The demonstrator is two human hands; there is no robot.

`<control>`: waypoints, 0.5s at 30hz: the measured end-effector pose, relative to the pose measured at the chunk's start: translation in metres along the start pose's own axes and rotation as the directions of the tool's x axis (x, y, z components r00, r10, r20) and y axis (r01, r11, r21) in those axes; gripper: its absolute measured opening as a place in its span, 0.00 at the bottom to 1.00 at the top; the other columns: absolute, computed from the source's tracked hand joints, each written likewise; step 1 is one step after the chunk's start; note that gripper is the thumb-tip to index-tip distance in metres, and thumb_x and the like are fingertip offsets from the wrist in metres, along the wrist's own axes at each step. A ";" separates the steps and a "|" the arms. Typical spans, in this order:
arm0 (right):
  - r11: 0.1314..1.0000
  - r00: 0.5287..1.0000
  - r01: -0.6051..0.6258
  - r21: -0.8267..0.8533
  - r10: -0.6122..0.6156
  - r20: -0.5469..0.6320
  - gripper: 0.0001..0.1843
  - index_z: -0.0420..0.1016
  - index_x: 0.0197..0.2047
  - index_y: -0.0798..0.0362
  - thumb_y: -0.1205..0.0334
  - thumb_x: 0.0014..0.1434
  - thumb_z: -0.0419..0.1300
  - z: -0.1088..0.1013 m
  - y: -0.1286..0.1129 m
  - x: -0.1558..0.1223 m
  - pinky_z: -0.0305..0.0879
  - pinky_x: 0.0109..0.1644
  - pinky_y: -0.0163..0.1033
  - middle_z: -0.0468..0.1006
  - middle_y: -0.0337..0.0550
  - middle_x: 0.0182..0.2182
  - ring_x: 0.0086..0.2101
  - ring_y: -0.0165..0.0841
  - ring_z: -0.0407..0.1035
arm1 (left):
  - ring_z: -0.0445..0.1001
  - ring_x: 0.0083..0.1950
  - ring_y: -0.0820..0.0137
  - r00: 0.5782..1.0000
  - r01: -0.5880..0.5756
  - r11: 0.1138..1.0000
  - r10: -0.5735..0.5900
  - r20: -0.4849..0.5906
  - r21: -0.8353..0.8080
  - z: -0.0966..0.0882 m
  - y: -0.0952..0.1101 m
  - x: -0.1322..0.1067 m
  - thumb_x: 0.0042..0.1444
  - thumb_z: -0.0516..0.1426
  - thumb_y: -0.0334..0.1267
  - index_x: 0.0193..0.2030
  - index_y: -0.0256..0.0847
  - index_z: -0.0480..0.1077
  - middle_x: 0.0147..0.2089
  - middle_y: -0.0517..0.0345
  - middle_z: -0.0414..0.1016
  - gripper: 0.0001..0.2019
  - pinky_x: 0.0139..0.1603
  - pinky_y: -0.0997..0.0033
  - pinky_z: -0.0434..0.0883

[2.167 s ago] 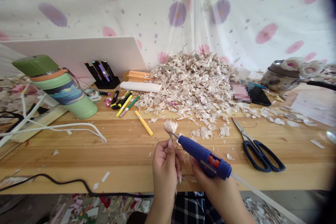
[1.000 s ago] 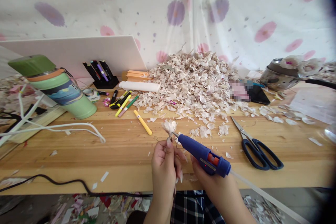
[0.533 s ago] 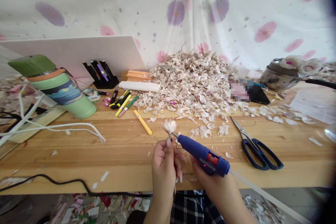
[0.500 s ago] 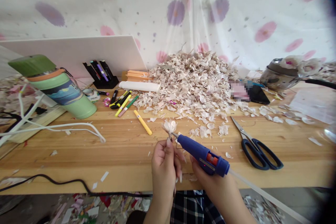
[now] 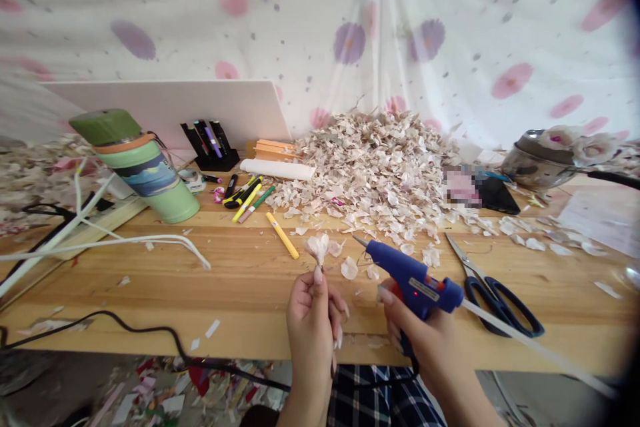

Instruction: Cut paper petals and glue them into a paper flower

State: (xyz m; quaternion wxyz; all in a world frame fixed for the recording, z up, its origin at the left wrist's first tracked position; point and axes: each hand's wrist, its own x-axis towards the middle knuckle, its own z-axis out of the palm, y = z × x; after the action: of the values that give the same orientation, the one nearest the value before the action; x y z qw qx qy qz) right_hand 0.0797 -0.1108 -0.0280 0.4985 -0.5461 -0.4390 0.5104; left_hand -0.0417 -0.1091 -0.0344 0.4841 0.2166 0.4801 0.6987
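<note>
Between the thumb and fingers of my left hand (image 5: 314, 317) is the stem of a small whitish petal flower (image 5: 318, 248), held upright over the table. My right hand (image 5: 430, 337) is wrapped round the handle of a blue glue gun (image 5: 413, 277), with a long clear glue stick (image 5: 530, 340) coming out of its back. The gun's metal tip points left toward the flower but stands apart from it. Loose pale petals (image 5: 349, 268) lie on the wood just beyond my hands.
A big heap of dried petals (image 5: 380, 173) fills the back middle. Scissors (image 5: 493, 287) lie open at right, near a black phone (image 5: 497, 195) and a metal pot (image 5: 537, 163). At left are a green bottle (image 5: 150, 170), markers (image 5: 283, 235), a black pen stand (image 5: 215, 153) and white cables (image 5: 150, 240).
The glue gun has moved right, its tip drawing away from the flower. My left hand still holds the flower in about the same place. The camera view has shifted slightly.
</note>
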 end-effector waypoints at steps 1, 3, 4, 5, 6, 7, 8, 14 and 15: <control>0.997 0.997 -0.038 0.066 0.033 0.067 0.17 0.69 0.31 0.53 0.47 0.52 0.65 0.001 -0.004 0.005 0.49 0.18 0.32 0.61 0.30 0.14 0.15 0.26 0.53 | 0.52 0.09 0.87 1.000 -0.022 1.000 0.022 -0.022 0.004 -0.003 0.004 -0.001 0.52 0.61 0.54 0.32 0.38 0.65 0.16 0.68 0.68 0.20 0.10 0.90 0.47; 0.982 0.974 -0.111 0.154 0.077 0.215 0.17 0.69 0.33 0.54 0.49 0.53 0.64 0.007 -0.016 0.016 0.48 0.18 0.30 0.60 0.29 0.14 0.15 0.25 0.52 | 0.53 0.10 0.87 0.994 -0.076 0.997 0.078 -0.071 0.032 -0.012 0.016 -0.002 0.51 0.62 0.55 0.32 0.38 0.66 0.17 0.68 0.69 0.20 0.10 0.90 0.48; 0.977 0.958 -0.120 0.174 0.069 0.277 0.15 0.69 0.34 0.54 0.50 0.53 0.63 0.011 -0.022 0.022 0.49 0.19 0.30 0.62 0.30 0.16 0.16 0.24 0.53 | 0.53 0.10 0.87 0.989 -0.108 0.993 0.112 -0.101 0.052 -0.016 0.022 -0.004 0.51 0.62 0.54 0.32 0.38 0.66 0.17 0.68 0.69 0.20 0.10 0.91 0.49; 0.978 0.943 -0.111 0.179 0.047 0.328 0.14 0.69 0.35 0.53 0.52 0.53 0.62 0.018 -0.028 0.028 0.51 0.19 0.30 0.64 0.31 0.18 0.17 0.25 0.54 | 0.53 0.10 0.87 0.981 -0.136 0.988 0.144 -0.127 0.074 -0.021 0.030 -0.006 0.51 0.62 0.54 0.32 0.38 0.66 0.17 0.68 0.69 0.19 0.10 0.91 0.49; 0.981 0.932 -0.083 0.178 0.013 0.363 0.13 0.69 0.37 0.53 0.53 0.53 0.61 0.026 -0.033 0.034 0.55 0.21 0.30 0.67 0.34 0.22 0.19 0.25 0.57 | 0.53 0.10 0.87 0.973 -0.161 0.983 0.174 -0.153 0.093 -0.025 0.037 -0.009 0.52 0.62 0.53 0.33 0.39 0.66 0.17 0.68 0.69 0.19 0.10 0.91 0.49; 0.986 0.920 -0.044 0.162 -0.023 0.390 0.13 0.68 0.38 0.53 0.55 0.53 0.60 0.037 -0.037 0.040 0.58 0.23 0.31 0.69 0.35 0.24 0.21 0.26 0.59 | 0.53 0.10 0.87 0.966 -0.178 0.978 0.195 -0.168 0.109 -0.028 0.043 -0.013 0.52 0.61 0.53 0.33 0.39 0.67 0.18 0.68 0.69 0.18 0.10 0.91 0.50; 0.991 0.906 -0.014 0.132 -0.043 0.420 0.12 0.68 0.39 0.53 0.56 0.53 0.59 0.049 -0.040 0.046 0.60 0.24 0.32 0.69 0.36 0.25 0.22 0.27 0.61 | 0.53 0.10 0.87 0.963 -0.188 0.974 0.208 -0.171 0.123 -0.030 0.049 -0.017 0.53 0.61 0.53 0.33 0.39 0.66 0.18 0.68 0.70 0.18 0.10 0.91 0.50; 0.973 0.828 0.222 -0.063 -0.154 0.539 0.06 0.70 0.37 0.52 0.66 0.55 0.61 0.145 -0.034 0.071 0.63 0.29 0.33 0.71 0.33 0.25 0.25 0.29 0.65 | 0.54 0.08 0.87 0.988 -0.131 0.984 0.139 -0.064 0.118 -0.026 0.057 -0.041 0.50 0.61 0.57 0.33 0.39 0.67 0.17 0.67 0.70 0.21 0.10 0.91 0.51; 0.959 0.824 0.265 -0.098 -0.173 0.539 0.04 0.70 0.36 0.53 0.66 0.57 0.61 0.160 -0.030 0.073 0.64 0.29 0.33 0.71 0.33 0.25 0.25 0.29 0.65 | 0.54 0.08 0.87 0.990 -0.122 0.988 0.129 -0.061 0.099 -0.024 0.056 -0.043 0.50 0.61 0.57 0.34 0.39 0.68 0.17 0.66 0.70 0.21 0.10 0.91 0.50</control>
State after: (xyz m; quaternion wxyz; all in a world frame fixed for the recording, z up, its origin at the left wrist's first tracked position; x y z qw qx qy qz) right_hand -0.0714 -0.0197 -0.0038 0.3669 -0.3719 -0.6598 0.5401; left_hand -0.0672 -0.1622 0.0111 0.4118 0.2455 0.5144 0.7110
